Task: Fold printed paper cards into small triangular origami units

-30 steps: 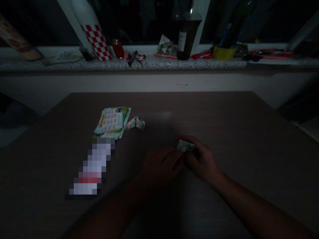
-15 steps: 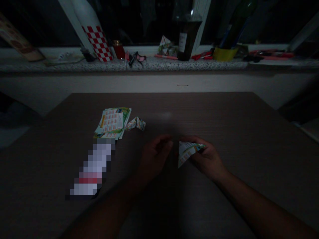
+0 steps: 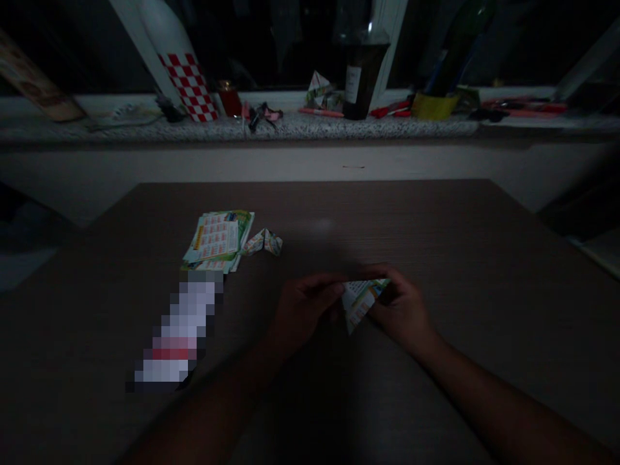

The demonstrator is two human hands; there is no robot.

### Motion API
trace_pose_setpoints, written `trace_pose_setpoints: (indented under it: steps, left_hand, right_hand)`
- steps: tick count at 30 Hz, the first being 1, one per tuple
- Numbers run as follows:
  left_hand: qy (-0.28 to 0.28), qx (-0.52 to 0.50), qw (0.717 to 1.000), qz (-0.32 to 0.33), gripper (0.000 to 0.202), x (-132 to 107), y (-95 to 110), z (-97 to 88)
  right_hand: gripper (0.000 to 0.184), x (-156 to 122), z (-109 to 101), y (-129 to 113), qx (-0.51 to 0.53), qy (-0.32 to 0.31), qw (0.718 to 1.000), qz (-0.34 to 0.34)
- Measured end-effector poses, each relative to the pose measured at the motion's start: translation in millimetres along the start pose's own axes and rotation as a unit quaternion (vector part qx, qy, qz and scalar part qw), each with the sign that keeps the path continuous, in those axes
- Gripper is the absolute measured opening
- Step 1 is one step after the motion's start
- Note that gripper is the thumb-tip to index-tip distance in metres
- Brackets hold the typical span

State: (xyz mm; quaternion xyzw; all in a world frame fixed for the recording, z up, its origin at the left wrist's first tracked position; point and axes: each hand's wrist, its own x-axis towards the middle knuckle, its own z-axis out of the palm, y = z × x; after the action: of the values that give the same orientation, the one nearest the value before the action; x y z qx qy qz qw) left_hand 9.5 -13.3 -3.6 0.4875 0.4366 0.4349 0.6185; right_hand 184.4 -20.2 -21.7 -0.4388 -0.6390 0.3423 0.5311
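A folded paper triangle (image 3: 361,302), printed in white, green and orange, is held up above the table with one point downward. My left hand (image 3: 307,303) pinches its upper left corner between thumb and fingers. On the other side my right hand (image 3: 400,303) grips the upper right part, some of its fingers hidden behind the paper. A smaller folded paper piece (image 3: 264,242) rests on the table to the left. Beside it lies a stack of printed paper sheets (image 3: 217,236).
A blurred-out oblong object (image 3: 179,329) lies left of my left forearm on the brown table (image 3: 460,226). Along the granite sill (image 3: 310,129) behind stand a red-and-white checkered bottle (image 3: 186,77), a dark cup (image 3: 363,84), a yellow holder (image 3: 434,105) and small items.
My left hand has moved right and taken hold of the paper triangle's left corner. The triangle has turned slightly, its point now lower. My right hand still holds it.
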Motion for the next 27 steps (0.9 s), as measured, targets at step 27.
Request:
trace_pose_setpoints:
  steps: [27]
  left_hand:
    - [-0.023, -0.04, 0.997, -0.063, 0.028, 2.3, -5.0, 0.1]
  right_hand:
    - [0.018, 1.5, -9.5, -3.1, -0.166, -0.149, 0.965, -0.139]
